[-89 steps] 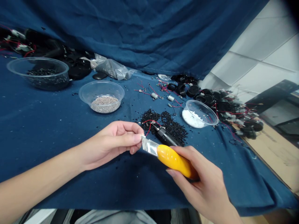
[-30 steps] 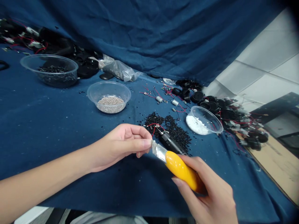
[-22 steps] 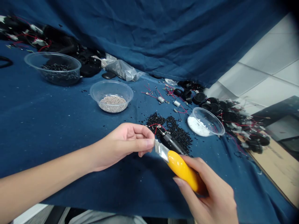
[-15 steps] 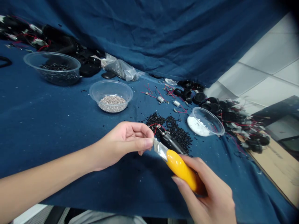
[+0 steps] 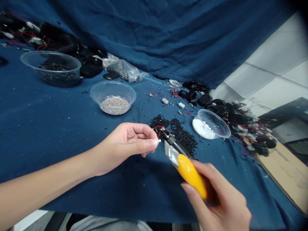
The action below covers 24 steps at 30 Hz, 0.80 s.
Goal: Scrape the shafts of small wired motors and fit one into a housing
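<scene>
Left hand [image 5: 134, 140], its forearm [image 5: 55, 175] slanting in from lower left, pinches a small white piece [image 5: 158, 141]. Right hand [image 5: 222, 194] grips a yellow knife [image 5: 191, 173], blade [image 5: 168, 150] tilted up just beside the piece.

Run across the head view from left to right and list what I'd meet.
Clear bowl of dark bits → clear bowl of small metallic pieces → small white piece in the left hand → yellow-handled knife in the right hand → clear bowl of white bits → brown cardboard.
</scene>
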Each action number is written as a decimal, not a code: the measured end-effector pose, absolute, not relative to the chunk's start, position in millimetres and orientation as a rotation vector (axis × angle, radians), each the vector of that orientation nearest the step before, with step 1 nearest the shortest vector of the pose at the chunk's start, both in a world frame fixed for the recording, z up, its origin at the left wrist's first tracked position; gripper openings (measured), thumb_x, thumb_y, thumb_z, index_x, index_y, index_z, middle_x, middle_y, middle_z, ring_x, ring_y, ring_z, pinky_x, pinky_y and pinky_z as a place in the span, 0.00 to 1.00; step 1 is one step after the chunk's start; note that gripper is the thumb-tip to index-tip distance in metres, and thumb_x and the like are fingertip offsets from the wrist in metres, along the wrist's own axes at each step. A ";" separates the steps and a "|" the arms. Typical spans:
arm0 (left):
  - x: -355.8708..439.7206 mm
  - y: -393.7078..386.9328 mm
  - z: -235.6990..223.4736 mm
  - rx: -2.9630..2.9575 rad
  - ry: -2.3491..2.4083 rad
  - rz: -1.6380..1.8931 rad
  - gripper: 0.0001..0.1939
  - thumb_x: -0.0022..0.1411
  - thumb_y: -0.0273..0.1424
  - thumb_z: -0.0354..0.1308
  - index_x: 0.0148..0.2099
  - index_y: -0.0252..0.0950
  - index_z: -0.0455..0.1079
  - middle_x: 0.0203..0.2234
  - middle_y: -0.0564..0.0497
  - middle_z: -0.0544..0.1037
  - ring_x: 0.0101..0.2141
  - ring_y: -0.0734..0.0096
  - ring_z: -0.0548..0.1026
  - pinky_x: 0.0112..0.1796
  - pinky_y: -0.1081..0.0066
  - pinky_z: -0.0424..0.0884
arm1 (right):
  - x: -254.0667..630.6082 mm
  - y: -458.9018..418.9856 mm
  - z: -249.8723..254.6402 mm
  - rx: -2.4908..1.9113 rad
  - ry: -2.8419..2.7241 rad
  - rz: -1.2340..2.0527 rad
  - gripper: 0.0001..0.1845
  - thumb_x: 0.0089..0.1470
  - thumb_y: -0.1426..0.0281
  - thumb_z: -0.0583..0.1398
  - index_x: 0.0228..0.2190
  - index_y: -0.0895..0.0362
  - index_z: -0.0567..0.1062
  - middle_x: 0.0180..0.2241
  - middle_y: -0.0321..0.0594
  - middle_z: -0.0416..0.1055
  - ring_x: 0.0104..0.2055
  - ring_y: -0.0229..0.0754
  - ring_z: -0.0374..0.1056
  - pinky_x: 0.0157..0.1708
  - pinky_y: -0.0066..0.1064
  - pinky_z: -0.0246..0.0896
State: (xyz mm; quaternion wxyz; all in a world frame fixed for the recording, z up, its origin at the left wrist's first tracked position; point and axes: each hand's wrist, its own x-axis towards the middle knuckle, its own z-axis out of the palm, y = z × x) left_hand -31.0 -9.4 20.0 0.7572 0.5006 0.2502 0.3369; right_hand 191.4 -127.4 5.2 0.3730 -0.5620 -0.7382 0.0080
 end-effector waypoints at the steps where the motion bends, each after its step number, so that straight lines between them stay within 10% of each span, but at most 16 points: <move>1: -31.2 -9.2 19.5 1.091 0.546 0.727 0.10 0.56 0.33 0.67 0.31 0.32 0.72 0.22 0.54 0.72 0.24 0.78 0.65 0.26 0.77 0.60 | 188.9 -127.6 4.7 -1.433 -1.901 0.027 0.14 0.58 0.67 0.62 0.46 0.55 0.72 0.36 0.42 0.75 0.30 0.40 0.72 0.31 0.28 0.70; 24: -31.8 -8.5 15.5 1.059 0.504 0.752 0.07 0.56 0.31 0.69 0.32 0.33 0.75 0.25 0.54 0.74 0.25 0.80 0.66 0.27 0.80 0.61 | 178.6 -128.0 2.8 -1.415 -1.927 -0.001 0.14 0.58 0.64 0.62 0.45 0.54 0.71 0.34 0.38 0.76 0.27 0.36 0.73 0.29 0.23 0.69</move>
